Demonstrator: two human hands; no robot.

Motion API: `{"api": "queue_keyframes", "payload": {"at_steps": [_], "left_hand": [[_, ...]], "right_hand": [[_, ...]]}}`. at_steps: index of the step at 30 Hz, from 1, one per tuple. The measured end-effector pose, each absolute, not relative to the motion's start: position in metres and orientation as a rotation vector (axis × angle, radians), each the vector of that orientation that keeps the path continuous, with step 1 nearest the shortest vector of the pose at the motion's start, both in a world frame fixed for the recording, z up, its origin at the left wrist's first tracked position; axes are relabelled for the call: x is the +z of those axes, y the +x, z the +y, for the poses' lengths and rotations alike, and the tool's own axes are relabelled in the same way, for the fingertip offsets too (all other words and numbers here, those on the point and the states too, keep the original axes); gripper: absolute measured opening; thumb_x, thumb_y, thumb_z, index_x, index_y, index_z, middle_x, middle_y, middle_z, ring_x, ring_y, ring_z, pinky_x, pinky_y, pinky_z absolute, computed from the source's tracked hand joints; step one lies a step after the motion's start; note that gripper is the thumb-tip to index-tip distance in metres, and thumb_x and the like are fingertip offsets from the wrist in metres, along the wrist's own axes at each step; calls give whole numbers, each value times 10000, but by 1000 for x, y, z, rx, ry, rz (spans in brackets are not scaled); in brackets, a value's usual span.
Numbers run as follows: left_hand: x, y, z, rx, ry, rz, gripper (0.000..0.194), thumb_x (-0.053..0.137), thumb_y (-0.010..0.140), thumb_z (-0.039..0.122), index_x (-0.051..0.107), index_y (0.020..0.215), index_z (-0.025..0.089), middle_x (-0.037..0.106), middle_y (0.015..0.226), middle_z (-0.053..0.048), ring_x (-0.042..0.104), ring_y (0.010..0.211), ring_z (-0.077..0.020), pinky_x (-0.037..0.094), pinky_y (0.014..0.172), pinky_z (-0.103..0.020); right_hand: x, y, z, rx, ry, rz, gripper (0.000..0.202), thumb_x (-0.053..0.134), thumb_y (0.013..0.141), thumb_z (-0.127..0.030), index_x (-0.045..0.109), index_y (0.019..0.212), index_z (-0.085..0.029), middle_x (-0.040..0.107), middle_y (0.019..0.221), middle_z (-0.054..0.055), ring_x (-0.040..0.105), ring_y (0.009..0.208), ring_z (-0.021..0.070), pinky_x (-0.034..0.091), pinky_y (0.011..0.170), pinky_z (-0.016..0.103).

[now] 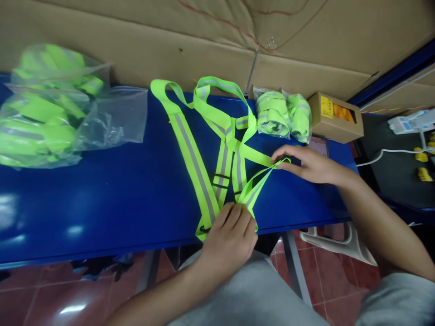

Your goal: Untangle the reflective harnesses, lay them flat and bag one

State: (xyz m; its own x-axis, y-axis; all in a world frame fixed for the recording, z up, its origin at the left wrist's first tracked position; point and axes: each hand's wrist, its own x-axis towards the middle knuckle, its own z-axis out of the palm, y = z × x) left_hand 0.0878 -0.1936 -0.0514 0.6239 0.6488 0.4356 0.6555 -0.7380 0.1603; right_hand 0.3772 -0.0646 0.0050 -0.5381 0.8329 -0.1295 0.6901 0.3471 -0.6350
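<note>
Yellow-green webbing is partly hidden at the near edge of a blue surface (129,194), where the end of a strap harness (233,141) is covered by the left hand (232,235). That hand's fingers are curled closed over the gathered straps, though the exact grip beneath cannot be made out. A length of strap is held out to the right, pinched between the thumb and fingers of the right hand (306,164). At far left, a pile of clear bags (44,117) is cut off by the edge of view, its yellow-green contents blurred by wrinkled film. At far right, orange contents are only partly shown through the opening of a cardboard box (336,120), beside two small packets (273,113) of rolled webbing. The harness is laid out at the middle of the surface, its bands marked by a grey central stripe. Raised loops are formed at its far side, and black sliders (221,180) are fitted on the straps nearer the left hand.
</note>
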Motion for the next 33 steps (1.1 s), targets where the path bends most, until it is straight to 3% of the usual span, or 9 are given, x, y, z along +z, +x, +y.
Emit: {"api": "queue_keyframes", "payload": {"at_steps": [4, 9, 13, 18, 21, 25, 27, 30, 33], "left_hand": [[-53, 98, -183, -844, -2795, -1152, 159, 596, 954, 170, 726, 863, 153, 687, 865, -71, 621, 894, -248, 484, 940, -412], [-52, 98, -185, -689, -2792, -1183, 470, 547, 1006, 221, 645, 1433, 50, 709, 941, -82, 634, 972, -264, 433, 998, -467], [-56, 98, -189, -701, -2779, -1240, 483, 528, 1036, 296, 655, 1412, 21, 757, 1178, -127, 643, 1111, -275, 399, 1117, -498], [-60, 99, -185, -713, -2826, -1159, 372, 527, 1019, 314, 738, 1215, 78, 497, 1657, -176, 426, 1549, -301, 171, 1357, -521], [-60, 97, -184, -700, -2865, -1179, 367, 540, 1012, 351, 724, 1194, 91, 470, 1666, -214, 470, 1536, -315, 223, 1347, -523], [-59, 94, -185, -748, -2898, -1174, 328, 559, 1011, 367, 724, 1149, 120, 563, 1590, -217, 583, 1444, -327, 317, 1307, -537], [-59, 93, -186, -775, -2908, -1150, 304, 566, 1010, 364, 729, 1113, 130, 597, 1559, -208, 592, 1437, -322, 307, 1316, -541], [-58, 91, -185, -786, -2925, -1136, 274, 594, 998, 365, 733, 1080, 143, 616, 1540, -201, 596, 1429, -322, 313, 1318, -550], [-58, 89, -184, -780, -2962, -1088, 241, 621, 988, 367, 734, 1045, 162, 640, 1519, -178, 597, 1420, -322, 344, 1304, -557]], "right_hand": [[14, 371, -55, 862, -1484, -2386, 184, 593, 965, -285, 688, 1122, -292, 780, 1119, 38, 725, 1034, 276, 537, 950, 424], [10, 359, -62, 375, -1654, -2393, 321, 547, 900, -188, 685, 1184, -248, 767, 1205, 104, 721, 1105, 359, 531, 978, 513], [4, 355, -72, 151, -1905, -2167, 403, 568, 956, -264, 640, 1349, -215, 761, 1257, 172, 738, 1028, 410, 541, 872, 530], [-2, 356, -72, 754, -1830, -1665, 372, 684, 970, -427, 623, 1315, -304, 732, 740, 17, 673, 586, 249, 531, 601, 387], [-6, 355, -69, 1237, -1629, -1242, 489, 793, 893, -494, 575, 1298, -328, 781, 875, 2, 661, 566, 188, 542, 531, 340], [-6, 356, -63, 1564, -1439, -937, 561, 851, 780, -295, 622, 1292, -308, 808, 1091, 25, 776, 954, 219, 643, 814, 369], [-5, 356, -60, 1605, -1416, -825, 461, 804, 823, -325, 652, 1258, -310, 801, 1129, 27, 760, 1082, 223, 639, 898, 371], [-6, 352, -57, 1657, -1448, -775, 364, 715, 929, -543, 650, 1204, -314, 786, 1067, 35, 761, 1012, 232, 645, 864, 381], [-10, 343, -57, 1657, -1465, -763, 447, 804, 869, -618, 642, 1146, -306, 750, 944, 2, 710, 763, 179, 615, 689, 312]]}}
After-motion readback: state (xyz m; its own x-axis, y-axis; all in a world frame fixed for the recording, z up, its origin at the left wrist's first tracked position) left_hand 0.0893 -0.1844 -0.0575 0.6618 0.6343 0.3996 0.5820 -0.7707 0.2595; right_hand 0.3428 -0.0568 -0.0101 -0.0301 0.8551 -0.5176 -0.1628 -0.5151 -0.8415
